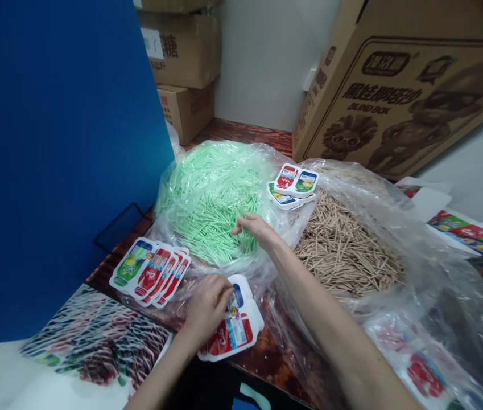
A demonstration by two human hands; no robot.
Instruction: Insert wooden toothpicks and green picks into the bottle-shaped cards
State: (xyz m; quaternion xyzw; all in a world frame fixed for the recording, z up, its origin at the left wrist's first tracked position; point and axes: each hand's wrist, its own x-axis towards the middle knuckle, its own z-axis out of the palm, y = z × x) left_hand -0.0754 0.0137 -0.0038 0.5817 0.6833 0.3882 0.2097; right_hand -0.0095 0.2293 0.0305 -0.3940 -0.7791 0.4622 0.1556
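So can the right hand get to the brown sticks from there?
Probably yes. The right hand is in the green sticks, and the brown sticks lie right beside it in an open bag with nothing on top of them.
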